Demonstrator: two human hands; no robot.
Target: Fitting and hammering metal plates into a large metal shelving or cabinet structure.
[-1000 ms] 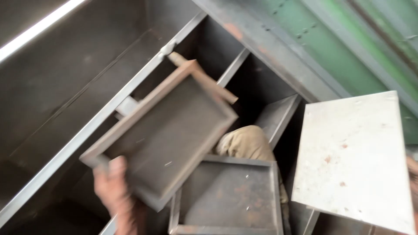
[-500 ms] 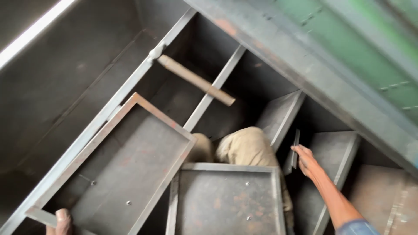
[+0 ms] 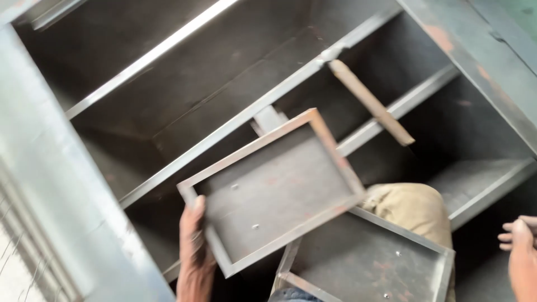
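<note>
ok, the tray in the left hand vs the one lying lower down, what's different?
The held shallow grey metal tray is lifted and tilted, gripped at its corner by the left hand; the lower grey metal tray lies free of either hand. The held tray shows whole; the lower one is partly covered by it and cut by the frame edge. Both are rectangular, rimmed, rust-flecked, with small rivets in the floor.

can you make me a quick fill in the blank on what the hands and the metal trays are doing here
1. The left hand grips the rimmed metal tray by its lower ____ corner.
2. A second tray lies partly ____ the held one.
3. The right hand at the picture's right edge holds ____.
4. The wooden stick leans across the ____ of the steel cabinet.

Missing words: left; under; nothing; shelf rails
</note>
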